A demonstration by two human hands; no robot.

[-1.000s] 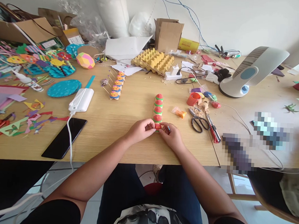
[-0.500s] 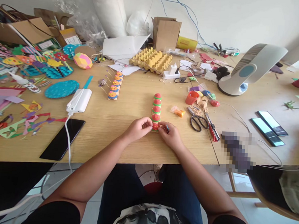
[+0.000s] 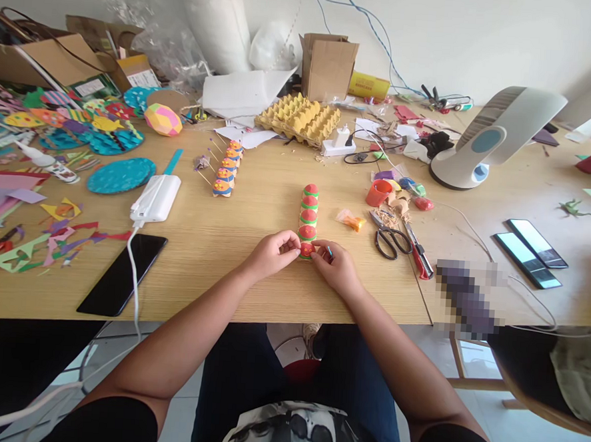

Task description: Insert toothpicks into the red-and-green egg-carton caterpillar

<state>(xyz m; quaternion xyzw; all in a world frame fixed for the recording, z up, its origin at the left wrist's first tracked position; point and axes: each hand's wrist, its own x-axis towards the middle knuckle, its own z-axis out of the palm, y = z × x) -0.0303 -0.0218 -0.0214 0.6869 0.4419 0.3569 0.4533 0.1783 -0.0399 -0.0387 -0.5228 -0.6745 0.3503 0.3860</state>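
A row of red and green painted domes forms a caterpillar model (image 3: pixel 309 212) lying on the wooden table (image 3: pixel 256 205) in front of me. My left hand (image 3: pixel 272 254) and my right hand (image 3: pixel 337 266) both pinch its nearest end, fingers curled against the closest red dome. A small blue bit shows between the fingers of my right hand. A second caterpillar model (image 3: pixel 227 169), orange and blue with thin sticks, lies further back on the left.
Black scissors (image 3: pixel 391 240), a red cutter (image 3: pixel 420 254) and a red cup (image 3: pixel 378 193) lie right of my hands. A black phone (image 3: pixel 122 274) and white power bank (image 3: pixel 155 198) are left. A yellow egg tray (image 3: pixel 300 119), cardboard box (image 3: pixel 327 66) and white fan (image 3: pixel 491 136) stand behind.
Almost nothing has moved. Both hands stay pinched on the near end of the red and green caterpillar; the view has shifted slightly.
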